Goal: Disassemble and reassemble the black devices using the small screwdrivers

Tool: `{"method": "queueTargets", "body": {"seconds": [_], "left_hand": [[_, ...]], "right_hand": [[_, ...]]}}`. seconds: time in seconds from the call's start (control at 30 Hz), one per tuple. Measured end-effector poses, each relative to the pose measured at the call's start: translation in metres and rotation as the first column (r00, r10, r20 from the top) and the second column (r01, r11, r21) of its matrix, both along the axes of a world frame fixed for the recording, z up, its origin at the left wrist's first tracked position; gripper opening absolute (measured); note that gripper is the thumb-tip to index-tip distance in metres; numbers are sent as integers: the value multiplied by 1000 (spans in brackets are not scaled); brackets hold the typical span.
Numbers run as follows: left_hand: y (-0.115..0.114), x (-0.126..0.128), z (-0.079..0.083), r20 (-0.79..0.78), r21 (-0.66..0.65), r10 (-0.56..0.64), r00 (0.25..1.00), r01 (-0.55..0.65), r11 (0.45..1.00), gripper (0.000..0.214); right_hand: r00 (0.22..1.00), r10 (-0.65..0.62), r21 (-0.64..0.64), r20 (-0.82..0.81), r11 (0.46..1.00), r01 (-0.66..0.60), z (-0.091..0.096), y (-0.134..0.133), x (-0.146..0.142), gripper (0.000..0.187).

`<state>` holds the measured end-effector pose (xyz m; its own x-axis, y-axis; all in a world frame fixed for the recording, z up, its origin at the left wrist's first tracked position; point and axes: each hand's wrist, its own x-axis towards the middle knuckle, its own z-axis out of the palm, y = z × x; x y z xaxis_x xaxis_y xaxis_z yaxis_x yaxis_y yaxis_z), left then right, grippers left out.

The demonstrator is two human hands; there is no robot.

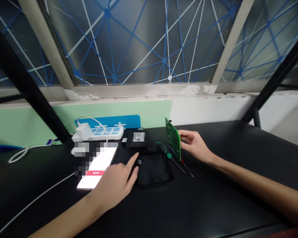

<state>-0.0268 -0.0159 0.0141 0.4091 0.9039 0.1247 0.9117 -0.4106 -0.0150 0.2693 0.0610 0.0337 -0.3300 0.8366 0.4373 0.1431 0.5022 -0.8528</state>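
Observation:
My right hand (195, 145) pinches the edge of a green circuit board (173, 138) and holds it upright above the black table (213, 198). My left hand (116, 183) rests beside a flat black case (155, 170), index finger stretched out onto its upper left corner, the other fingers curled. Two screwdrivers, one with a green handle (164, 150), lie on the table under the board.
A lit phone (96, 167) lies left of my left hand. Behind it sit a white power strip (101, 133) with a charger plugged in and a second black box (137, 138). White cables (29, 205) trail across the table's left side.

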Motion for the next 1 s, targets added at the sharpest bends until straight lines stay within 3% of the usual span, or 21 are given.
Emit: {"method": "queueTargets", "body": {"seconds": [0.17,0.6,1.0], "left_hand": [[0,0,-1,21,-2,5,1000,-5,1000,53],[0,-1,1,17,-25,-10,1000,11,1000,53],[1,-1,0,-3,2,-26,1000,26,1000,53]], "right_hand": [[997,15,28,70,999,-17,-5,-6,-7,16],[964,-15,249,266,967,-54,-16,-16,-17,4],[945,-26,294,326,953,-75,-18,-18,-21,2]]}}
